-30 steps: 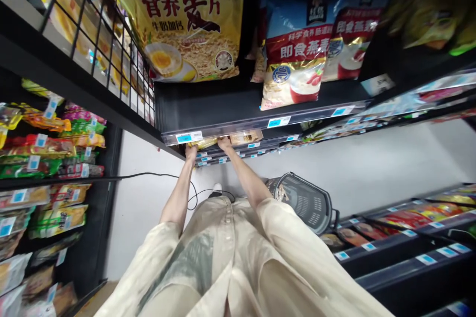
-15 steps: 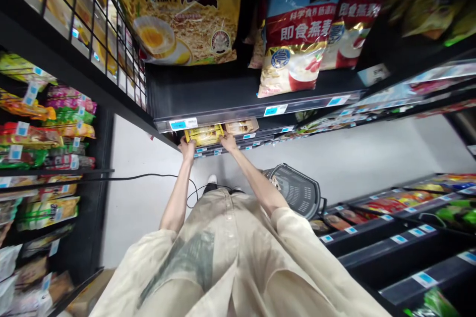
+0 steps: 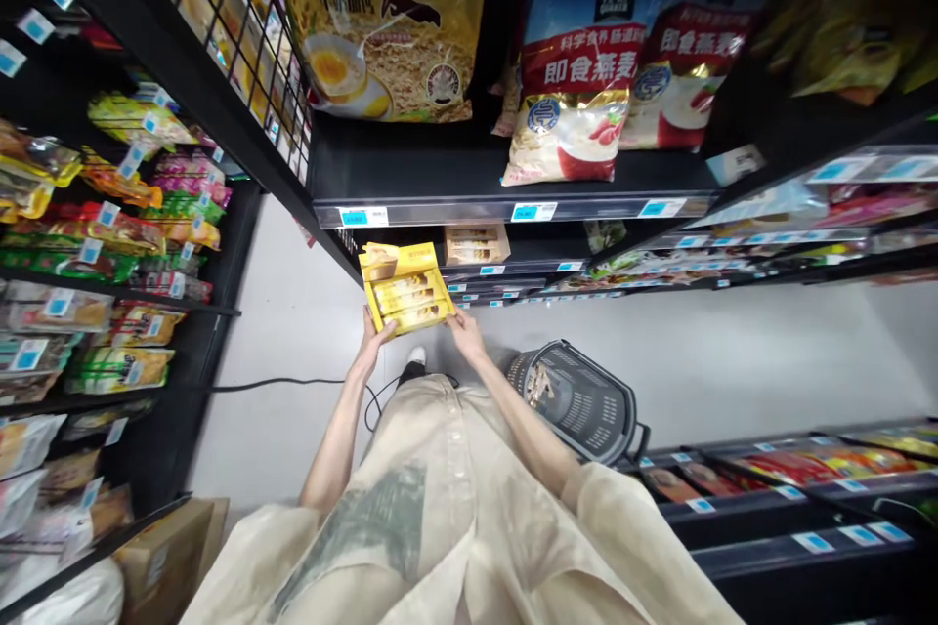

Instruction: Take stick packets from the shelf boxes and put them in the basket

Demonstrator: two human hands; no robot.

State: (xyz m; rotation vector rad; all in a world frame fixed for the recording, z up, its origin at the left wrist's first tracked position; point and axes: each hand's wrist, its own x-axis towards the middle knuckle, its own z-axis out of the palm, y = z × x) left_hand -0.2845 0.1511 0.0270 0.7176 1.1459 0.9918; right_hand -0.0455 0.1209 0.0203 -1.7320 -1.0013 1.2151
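Note:
A yellow open-topped box [image 3: 406,291] with several wrapped packs inside is held in front of the shelf, its printed flap raised at the back. My left hand [image 3: 372,342] grips its left front corner, thumb over the edge. At its right front corner my right hand [image 3: 463,330] is closed on the box. Just behind it, a pale box [image 3: 476,244] of similar packs stands on the lower shelf.
Above is a shelf [image 3: 440,205] with a yellow cereal bag [image 3: 388,29] and a red-and-blue oat bag [image 3: 578,78]. A grey basket [image 3: 586,400] stands on the floor at right. A black cable [image 3: 278,381] runs left. Snack shelves flank both sides.
Both hands have drawn the yellow box out from the lower shelf toward my body, and more of its inside and flap shows. The view has shifted slightly.

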